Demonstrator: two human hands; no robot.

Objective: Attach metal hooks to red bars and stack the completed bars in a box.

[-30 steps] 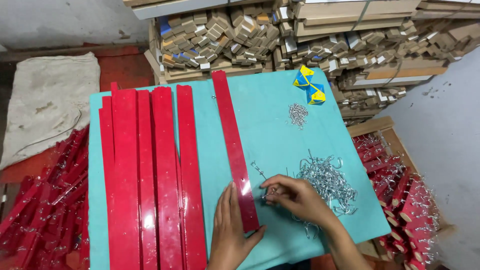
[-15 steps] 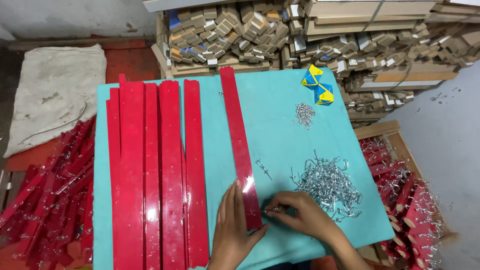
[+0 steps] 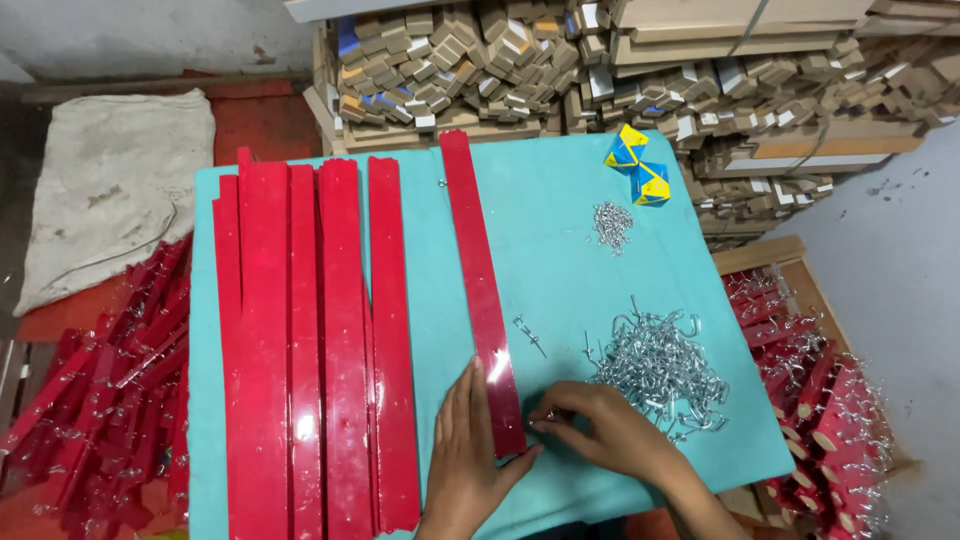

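A single long red strip (image 3: 480, 290) lies lengthwise on the teal table (image 3: 560, 230). My left hand (image 3: 465, 450) lies flat on the table against the strip's left edge near its close end, thumb hooked under that end. My right hand (image 3: 605, 435) sits just right of the strip, its fingertips pinched on a small metal hook (image 3: 545, 415) at the strip's edge. A heap of silver metal hooks (image 3: 660, 365) lies right beside my right hand. One loose hook (image 3: 530, 333) rests between strip and heap.
Several red strips (image 3: 310, 350) lie side by side on the table's left half. A small pile of screws (image 3: 612, 222) and two yellow-blue boxes (image 3: 640, 170) sit far right. A wooden crate (image 3: 810, 400) of red hooked pieces stands right; more red pieces (image 3: 100, 400) and a sack (image 3: 110, 190) are on the left.
My right hand has drawn back from the hook heap toward the strip's near end with fingers pinched. My left hand has stayed against the strip. The view shifted slightly.
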